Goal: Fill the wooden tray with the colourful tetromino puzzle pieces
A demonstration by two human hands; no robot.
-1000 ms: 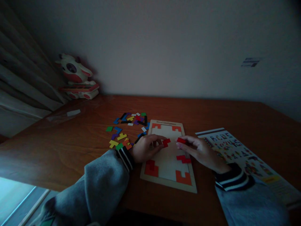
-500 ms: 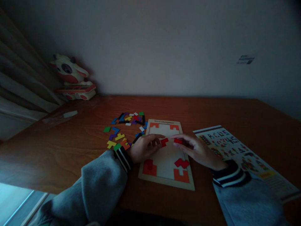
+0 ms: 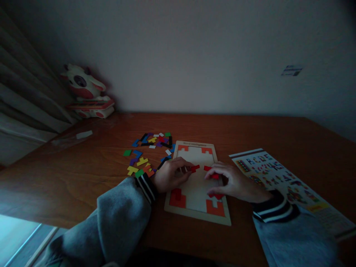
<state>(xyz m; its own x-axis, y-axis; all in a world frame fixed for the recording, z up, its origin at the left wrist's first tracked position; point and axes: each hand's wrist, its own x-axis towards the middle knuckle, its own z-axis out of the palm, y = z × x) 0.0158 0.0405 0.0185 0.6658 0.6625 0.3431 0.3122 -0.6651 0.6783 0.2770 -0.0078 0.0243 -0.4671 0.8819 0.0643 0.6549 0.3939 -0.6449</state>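
Pinching a red piece (image 3: 195, 168) in the left hand (image 3: 172, 174) above the wooden tray (image 3: 196, 214); with the right hand (image 3: 233, 180) spread over another red piece (image 3: 207, 168).
Poised among orange pieces (image 3: 215, 208) in its four corners; flanked by loose coloured pieces (image 3: 142, 161) left, printed sheet (image 3: 289, 185) right.

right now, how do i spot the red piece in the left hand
On the brown table, find the pale wooden puzzle board. The left hand reaches over the board's left edge, and the red piece pokes out toward the middle. Other red pieces show nearby, but only this one is held by the left hand.
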